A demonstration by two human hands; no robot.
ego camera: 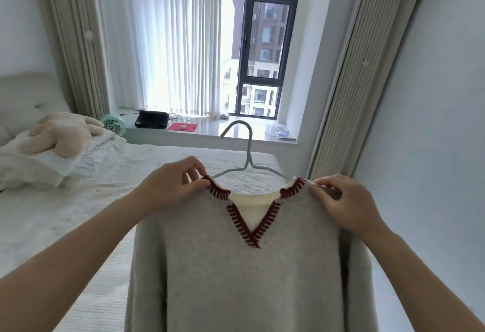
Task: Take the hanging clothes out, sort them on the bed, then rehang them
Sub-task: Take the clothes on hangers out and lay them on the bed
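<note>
From the head camera, the grey sweater (236, 266) hangs in front of the person, held up over the near edge of the bed (78, 213). It sits on a pale hanger (246, 153), whose hook rises free above the collar and points toward the window sill (236, 132) beyond the bed.

The left hand (170, 190) pinches the sweater's left shoulder at the red-stitched neckline, thumb and forefinger closed on the knit. The right hand (343, 200) pinches the opposite shoulder the same way, fingers curled onto the fabric just beside the collar. Whether either hand also catches the hanger arm underneath, I cannot tell.

To my eye this is the rehanging step, with the shoulders being squared on the hanger. Doing it well means drawing each shoulder seam out evenly so the V of the neck sits centred under the hook, and keeping the pull gentle, since knit stretches. One hand should then move to the hook before the other lets go, or the sweater may slide off.

A cream plush toy (60, 134) lies on folded bedding at the far left of the bed, and a small green fan (113, 124) stands at the sill's left end.
</note>
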